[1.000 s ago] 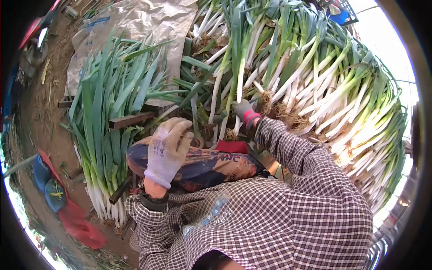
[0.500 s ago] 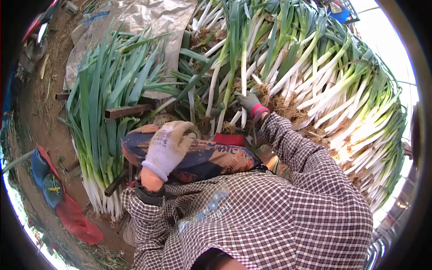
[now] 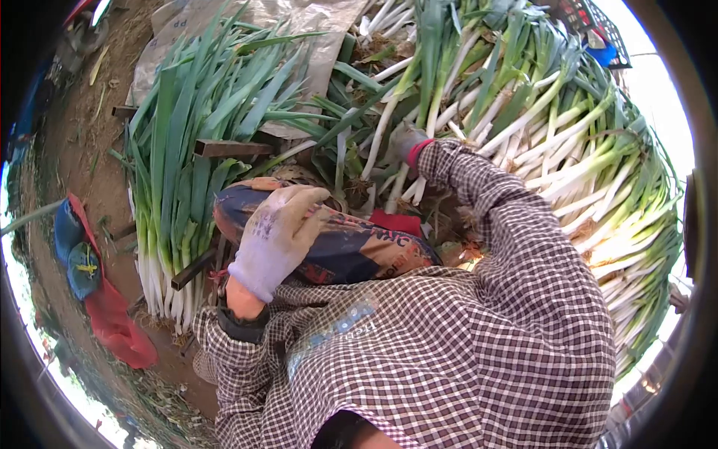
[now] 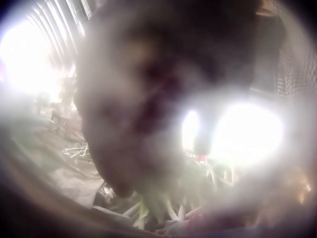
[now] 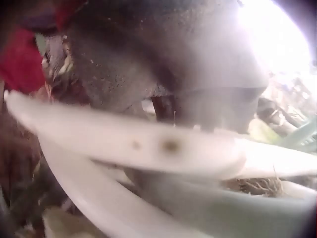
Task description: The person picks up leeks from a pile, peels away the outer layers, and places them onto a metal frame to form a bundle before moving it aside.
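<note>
My right hand (image 3: 407, 142), in a grey glove with a pink cuff, grips leeks (image 3: 399, 187) by their white shafts at the near edge of a large heap. In the right wrist view two pale shafts (image 5: 114, 136) cross in front of the dark gloved fingers (image 5: 198, 64), one with a small brown spot. Leaves and the sleeve hide part of this grip in the head view. My left hand (image 3: 278, 236), in a pale glove, hovers over the dark printed cloth on my lap (image 3: 336, 254), fingers loosely bent and holding nothing. The left wrist view is hazy with glare.
The leek heap (image 3: 553, 127) fans across the right side, roots inward. On the left a leek bundle (image 3: 176, 172) lies between metal bars (image 3: 232, 148). Behind it a pale sack (image 3: 299, 22) covers the ground. Red and blue cloth (image 3: 112, 322) lies lower left; a black crate (image 3: 598, 30) stands far right.
My right hand has moved away from my body and left across the heap's near edge, onto the leeks there. The left hand stays over the lap. The head view has shifted slightly.
</note>
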Demonstrator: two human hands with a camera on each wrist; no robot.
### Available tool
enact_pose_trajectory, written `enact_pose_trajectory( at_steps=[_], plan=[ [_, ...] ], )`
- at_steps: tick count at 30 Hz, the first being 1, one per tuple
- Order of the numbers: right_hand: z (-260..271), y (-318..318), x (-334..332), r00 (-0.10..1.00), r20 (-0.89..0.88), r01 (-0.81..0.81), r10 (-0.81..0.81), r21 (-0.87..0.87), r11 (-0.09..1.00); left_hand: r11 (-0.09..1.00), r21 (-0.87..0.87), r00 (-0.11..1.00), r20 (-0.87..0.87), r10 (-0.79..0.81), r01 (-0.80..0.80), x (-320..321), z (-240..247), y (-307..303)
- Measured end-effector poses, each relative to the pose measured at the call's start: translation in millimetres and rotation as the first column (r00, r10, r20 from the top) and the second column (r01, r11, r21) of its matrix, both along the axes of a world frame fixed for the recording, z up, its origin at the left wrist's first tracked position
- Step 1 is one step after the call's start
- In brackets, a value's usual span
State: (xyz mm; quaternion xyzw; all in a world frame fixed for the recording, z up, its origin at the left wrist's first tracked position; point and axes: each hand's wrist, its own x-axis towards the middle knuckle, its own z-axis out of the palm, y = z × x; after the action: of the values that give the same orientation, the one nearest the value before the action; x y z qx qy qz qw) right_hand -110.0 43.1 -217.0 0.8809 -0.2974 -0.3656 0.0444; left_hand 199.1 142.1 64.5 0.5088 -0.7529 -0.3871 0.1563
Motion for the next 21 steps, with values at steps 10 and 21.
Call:
enact_pose_trajectory(
  at_steps=[10,21],
  plan=[
    [44,-89,-17,0.969,0.246,-0.006,0.008,-0.011,1.000,0.983,-0.003,0.982,-0.039,0.182,-0.183,23,-6,6],
    [31,-92,9,0.988,0.147,0.054,-0.049,-0.029,0.998,0.976,-0.087,0.976,-0.109,0.190,-0.200,27,5,-16]
  ],
)
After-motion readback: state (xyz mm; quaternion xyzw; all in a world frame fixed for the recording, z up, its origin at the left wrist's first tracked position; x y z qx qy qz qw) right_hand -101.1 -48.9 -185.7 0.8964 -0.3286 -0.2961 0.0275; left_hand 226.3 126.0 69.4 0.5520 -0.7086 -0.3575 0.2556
